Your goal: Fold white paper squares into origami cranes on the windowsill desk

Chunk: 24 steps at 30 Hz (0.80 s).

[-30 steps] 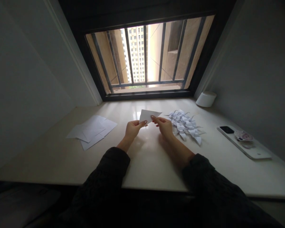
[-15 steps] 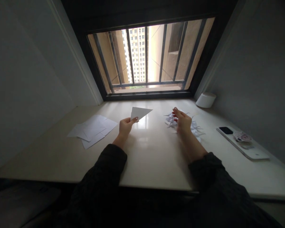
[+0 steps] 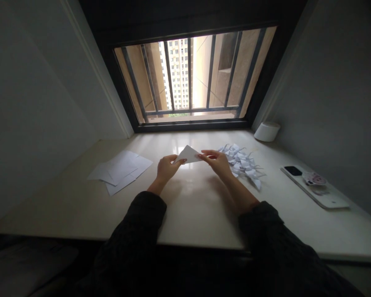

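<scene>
A folded piece of white paper (image 3: pixel 189 154), roughly triangular with its peak upward, is held above the ledge between both hands. My left hand (image 3: pixel 166 168) pinches its left corner, thumb on the near face. At the right corner my right hand (image 3: pixel 218 161) grips the paper between thumb and fingers. Just beyond the right hand lies a pile of folded paper cranes (image 3: pixel 243 161), partly hidden by that hand. Loose sheets of white paper (image 3: pixel 122 170) lie overlapping to the left of my left hand.
A white phone (image 3: pixel 323 194) with a round pinkish grip lies on the right of the pale ledge (image 3: pixel 191 218). A white cylindrical object (image 3: pixel 266 131) sits in the back right corner. The barred window (image 3: pixel 190 78) rises behind the ledge, with walls on both sides.
My right hand has moved left from over the crane pile and taken hold of the paper's right corner. The paper has turned so its peak points up. More of the cranes now shows.
</scene>
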{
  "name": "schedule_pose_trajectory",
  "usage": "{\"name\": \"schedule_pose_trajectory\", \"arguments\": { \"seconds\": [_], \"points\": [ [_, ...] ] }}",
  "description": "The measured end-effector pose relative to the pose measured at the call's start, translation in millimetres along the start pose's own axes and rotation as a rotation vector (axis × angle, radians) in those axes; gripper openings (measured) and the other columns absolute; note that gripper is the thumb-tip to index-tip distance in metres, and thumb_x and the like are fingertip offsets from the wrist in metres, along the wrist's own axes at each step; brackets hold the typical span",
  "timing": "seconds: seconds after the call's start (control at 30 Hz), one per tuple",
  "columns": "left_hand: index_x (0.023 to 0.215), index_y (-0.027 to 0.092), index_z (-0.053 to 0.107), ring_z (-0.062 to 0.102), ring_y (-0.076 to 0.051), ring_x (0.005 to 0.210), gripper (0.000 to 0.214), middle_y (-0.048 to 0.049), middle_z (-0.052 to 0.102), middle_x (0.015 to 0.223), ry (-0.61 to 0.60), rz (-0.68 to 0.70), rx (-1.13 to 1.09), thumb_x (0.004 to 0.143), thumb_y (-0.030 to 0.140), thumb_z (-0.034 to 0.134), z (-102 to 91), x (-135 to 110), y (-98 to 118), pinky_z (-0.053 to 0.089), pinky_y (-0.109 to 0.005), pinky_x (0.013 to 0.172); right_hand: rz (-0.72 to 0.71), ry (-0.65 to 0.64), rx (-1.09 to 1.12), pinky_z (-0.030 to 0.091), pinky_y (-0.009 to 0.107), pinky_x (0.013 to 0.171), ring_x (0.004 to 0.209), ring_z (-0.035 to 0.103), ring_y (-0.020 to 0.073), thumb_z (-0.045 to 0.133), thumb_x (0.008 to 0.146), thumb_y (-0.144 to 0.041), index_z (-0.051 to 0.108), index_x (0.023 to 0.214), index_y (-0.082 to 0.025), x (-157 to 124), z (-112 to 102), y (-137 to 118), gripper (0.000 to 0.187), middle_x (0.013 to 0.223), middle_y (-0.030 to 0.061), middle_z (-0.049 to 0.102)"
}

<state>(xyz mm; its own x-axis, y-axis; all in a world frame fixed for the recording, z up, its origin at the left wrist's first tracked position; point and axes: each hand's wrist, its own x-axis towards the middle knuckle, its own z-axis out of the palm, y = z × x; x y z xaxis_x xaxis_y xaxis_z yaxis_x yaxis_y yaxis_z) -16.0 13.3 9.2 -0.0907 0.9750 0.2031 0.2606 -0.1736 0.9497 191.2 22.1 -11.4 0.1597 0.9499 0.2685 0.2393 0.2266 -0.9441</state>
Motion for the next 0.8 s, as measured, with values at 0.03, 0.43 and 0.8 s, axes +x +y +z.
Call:
{"name": "schedule_pose_trajectory", "arguments": {
  "seconds": [0.03,0.43,0.8],
  "points": [
    [0.056,0.021,0.069,0.059,-0.02,0.068,0.019,-0.0012,0.065,0.056,-0.003,0.013,0.023,0.054,0.039,0.078,-0.6,-1,1,0.037,-0.025,0.058,0.008,-0.042,-0.011,0.044,0.027,0.055,0.062,0.059,0.0159,0.073,0.059,-0.057,0.075,0.088,-0.018,0,0,1,0.049,0.073,0.006,0.071],
    [0.066,0.018,0.072,0.057,-0.017,0.066,0.032,-0.0032,0.066,0.064,-0.067,-0.053,-0.2,0.05,0.045,0.081,-6.4,8,9,0.038,-0.026,0.062,0.12,-0.107,0.104,0.039,0.025,0.049,0.053,0.054,0.0132,0.074,0.055,-0.056,0.074,0.064,-0.017,-2,6,-2,0.039,0.059,0.0055,0.068],
    [0.074,0.018,0.075,0.06,-0.018,0.077,0.025,-0.0076,0.071,0.08,-0.107,-0.121,-0.312,0.061,0.04,0.076,27.4,-8,-10,0.041,-0.03,0.072,0.171,0.006,0.288,0.044,0.027,0.055,0.063,0.058,0.016,0.07,0.062,-0.054,0.073,0.067,-0.018,-24,40,-6,0.037,0.068,0.0068,0.07]
  ]
}}
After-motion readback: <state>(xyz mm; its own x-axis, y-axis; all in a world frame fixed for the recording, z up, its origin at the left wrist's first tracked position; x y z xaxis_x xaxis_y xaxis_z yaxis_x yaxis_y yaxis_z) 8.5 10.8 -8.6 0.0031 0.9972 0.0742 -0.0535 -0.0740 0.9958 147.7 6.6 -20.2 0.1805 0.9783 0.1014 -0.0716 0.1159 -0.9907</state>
